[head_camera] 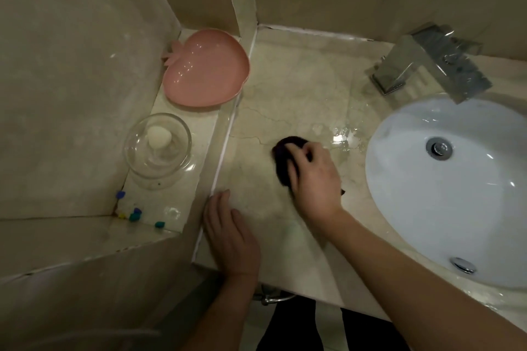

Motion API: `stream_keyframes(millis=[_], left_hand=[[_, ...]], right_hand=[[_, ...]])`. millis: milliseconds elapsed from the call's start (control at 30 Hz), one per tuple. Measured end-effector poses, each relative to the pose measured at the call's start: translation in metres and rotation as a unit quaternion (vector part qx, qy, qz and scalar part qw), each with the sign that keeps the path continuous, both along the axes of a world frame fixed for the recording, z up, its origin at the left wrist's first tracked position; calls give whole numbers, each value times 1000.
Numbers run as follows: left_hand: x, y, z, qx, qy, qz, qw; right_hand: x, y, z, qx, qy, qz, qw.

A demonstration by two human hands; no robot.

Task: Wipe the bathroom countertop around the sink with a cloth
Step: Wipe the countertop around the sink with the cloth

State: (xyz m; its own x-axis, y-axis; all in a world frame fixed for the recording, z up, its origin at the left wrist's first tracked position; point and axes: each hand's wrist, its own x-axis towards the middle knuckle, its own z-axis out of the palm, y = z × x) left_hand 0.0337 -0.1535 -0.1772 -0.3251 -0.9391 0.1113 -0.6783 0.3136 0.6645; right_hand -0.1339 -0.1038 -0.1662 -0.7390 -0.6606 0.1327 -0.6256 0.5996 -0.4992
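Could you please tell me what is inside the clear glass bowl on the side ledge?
The clear glass bowl holds one pale, rounded object, possibly soap. Glare hides whether water is in it, and what lies beneath the object is covered.

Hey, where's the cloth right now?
In the head view, the dark cloth is under the right hand on the countertop, left of the sink, beside a water puddle.

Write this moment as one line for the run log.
right hand: grips cloth on countertop | left hand: flat on countertop | water: beside sink
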Motion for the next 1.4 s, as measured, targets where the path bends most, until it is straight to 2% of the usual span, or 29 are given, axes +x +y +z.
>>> stream_keyframes(millis=[233, 367, 500, 600, 733, 833, 967, 1067, 1167, 1267, 1400], left_hand=[[0, -1, 0, -26, -25, -17, 999], [2, -2, 0, -11, -28, -19, 999], [2, -2, 12, 51, -6, -5, 999], [9, -3, 31, 131, 79, 25, 988], [31, -1, 66, 188, 153, 79, 967], [43, 7, 75, 182, 129, 65, 973], [47, 10, 62, 187, 99, 53, 976], [46, 9, 51, 212, 93, 40, 972], [43, 16, 50, 192, 93, 23, 977], [40, 18, 49, 177, 73, -14, 981], [41, 18, 51, 175, 64, -28, 982]], right_hand=[[-93, 69, 12, 60, -10, -118, 991], [-90, 63, 37, 11, -40, -140, 989], [-19, 30, 66, -42, -53, -63, 996], [49, 14, 62, -54, -89, 13, 994], [134, -2, 42, -17, -133, 125, 983], [166, 3, 20, 7, -105, 186, 977], [147, 25, 5, 52, -54, 228, 971], [103, 52, 2, 32, -38, 149, 988], [42, 89, 6, 47, -8, 59, 997], [-15, 112, 12, 83, 13, -11, 996], [-50, 113, 26, 93, -18, -95, 991]])
